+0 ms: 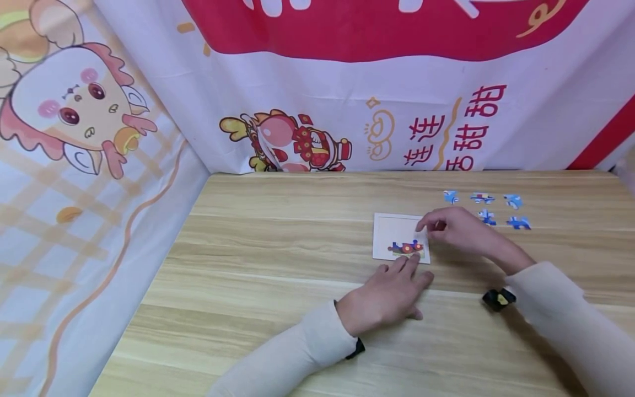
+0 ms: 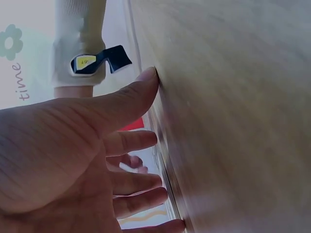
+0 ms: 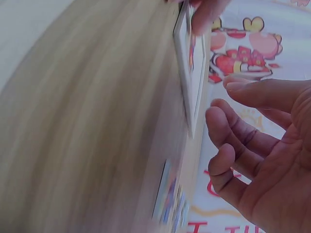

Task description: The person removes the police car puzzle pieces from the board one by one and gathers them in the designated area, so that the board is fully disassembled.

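Observation:
A white puzzle board (image 1: 389, 229) with a raised border lies flat on the table. Joined jigsaw pieces (image 1: 407, 247) in red, blue and green sit in its lower right part. My left hand (image 1: 384, 298) reaches to the board's near edge, its fairly straight fingertips on or beside the joined pieces; its palm fills much of the left wrist view. Over the board's right edge is my right hand (image 1: 458, 229), fingers loosely bent. In the right wrist view, a gap shows between its thumb (image 3: 262, 92) and fingers, with nothing held.
Several loose blue jigsaw pieces (image 1: 518, 223) lie right of the board, beyond my right hand. The wooden table (image 1: 238, 248) meets a printed cloth backdrop (image 1: 307, 82) at its far edge. Another printed cloth (image 1: 74, 193) hangs along the left side.

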Motion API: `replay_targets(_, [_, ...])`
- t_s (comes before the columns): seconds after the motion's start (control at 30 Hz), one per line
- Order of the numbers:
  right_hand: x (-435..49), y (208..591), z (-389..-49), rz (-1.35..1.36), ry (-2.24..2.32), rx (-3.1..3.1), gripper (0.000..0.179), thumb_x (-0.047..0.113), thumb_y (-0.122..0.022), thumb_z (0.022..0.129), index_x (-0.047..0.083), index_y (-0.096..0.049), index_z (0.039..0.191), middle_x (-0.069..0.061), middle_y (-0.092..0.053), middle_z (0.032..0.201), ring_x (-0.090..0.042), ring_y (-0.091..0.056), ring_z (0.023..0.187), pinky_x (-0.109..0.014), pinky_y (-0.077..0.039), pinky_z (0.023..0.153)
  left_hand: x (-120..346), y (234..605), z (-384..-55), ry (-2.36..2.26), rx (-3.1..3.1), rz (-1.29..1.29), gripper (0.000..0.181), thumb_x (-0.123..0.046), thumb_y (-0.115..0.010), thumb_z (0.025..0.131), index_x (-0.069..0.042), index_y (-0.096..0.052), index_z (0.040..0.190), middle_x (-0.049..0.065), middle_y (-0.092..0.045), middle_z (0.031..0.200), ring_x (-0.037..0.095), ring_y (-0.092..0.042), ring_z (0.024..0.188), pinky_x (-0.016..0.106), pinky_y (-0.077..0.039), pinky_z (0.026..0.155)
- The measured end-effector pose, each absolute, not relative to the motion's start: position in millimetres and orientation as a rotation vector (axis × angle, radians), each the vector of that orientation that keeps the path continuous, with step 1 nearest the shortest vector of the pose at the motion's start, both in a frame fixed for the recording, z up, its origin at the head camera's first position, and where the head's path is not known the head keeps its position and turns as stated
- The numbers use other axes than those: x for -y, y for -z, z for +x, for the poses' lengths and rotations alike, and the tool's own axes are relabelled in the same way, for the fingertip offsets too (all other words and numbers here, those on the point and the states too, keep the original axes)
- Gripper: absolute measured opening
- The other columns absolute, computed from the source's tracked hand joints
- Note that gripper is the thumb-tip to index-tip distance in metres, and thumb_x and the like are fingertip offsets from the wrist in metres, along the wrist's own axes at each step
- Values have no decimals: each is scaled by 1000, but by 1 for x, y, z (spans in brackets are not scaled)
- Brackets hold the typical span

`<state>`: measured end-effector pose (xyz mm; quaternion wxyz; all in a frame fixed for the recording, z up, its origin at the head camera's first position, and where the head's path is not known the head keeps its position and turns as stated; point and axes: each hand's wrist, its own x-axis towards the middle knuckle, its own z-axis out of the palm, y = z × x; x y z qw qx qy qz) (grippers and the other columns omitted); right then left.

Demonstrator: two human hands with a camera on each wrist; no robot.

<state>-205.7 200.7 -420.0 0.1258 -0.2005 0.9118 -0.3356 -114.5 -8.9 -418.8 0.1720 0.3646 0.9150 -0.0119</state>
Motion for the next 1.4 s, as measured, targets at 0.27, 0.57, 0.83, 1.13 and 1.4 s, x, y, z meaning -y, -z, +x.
replay_targets(0.27, [-174, 423, -210, -614, 991, -2545, 23, 2, -63, 101, 10, -78, 116, -7, -77, 111, -20, -64, 92, -36, -53, 84, 7, 420, -115, 63, -2592, 1025, 76, -58, -66, 96, -33, -38, 162, 6, -20, 176, 20, -22, 161, 44, -41, 119])
replay_targets(0.57, [-157, 422, -212, -551, 986, -2445, 23, 0, -59, 102, 7, -74, 119, -8, -72, 100, -21, -64, 85, -33, -54, 78, 6, 419, -114, 133, -2606, 1077, 74, -61, -64, 95, -33, -40, 159, 2, -31, 171, 18, -31, 155, 43, -47, 113])
replay_targets(0.83, [-151, 422, -213, -567, 988, -2434, 24, -1, -58, 102, 6, -74, 118, -8, -69, 95, -21, -62, 86, -33, -51, 79, 6, 420, -113, 158, -2614, 1082, 74, -61, -64, 96, -33, -41, 159, 2, -29, 172, 19, -29, 157, 44, -47, 112])
replay_targets(1.13, [-148, 422, -214, -528, 972, -2432, 25, 0, -57, 103, 7, -74, 120, -9, -70, 100, -21, -61, 88, -33, -51, 80, 7, 420, -113, 163, -2620, 1088, 73, -60, -64, 96, -31, -41, 158, 3, -30, 171, 20, -29, 157, 45, -48, 111])
replay_targets(1.4, [-148, 423, -215, -550, 948, -2456, 23, 0, -58, 103, 8, -76, 115, -8, -71, 103, -22, -61, 91, -35, -51, 83, 7, 418, -112, 175, -2622, 1084, 72, -60, -65, 95, -31, -41, 158, 3, -32, 170, 19, -30, 156, 44, -49, 110])
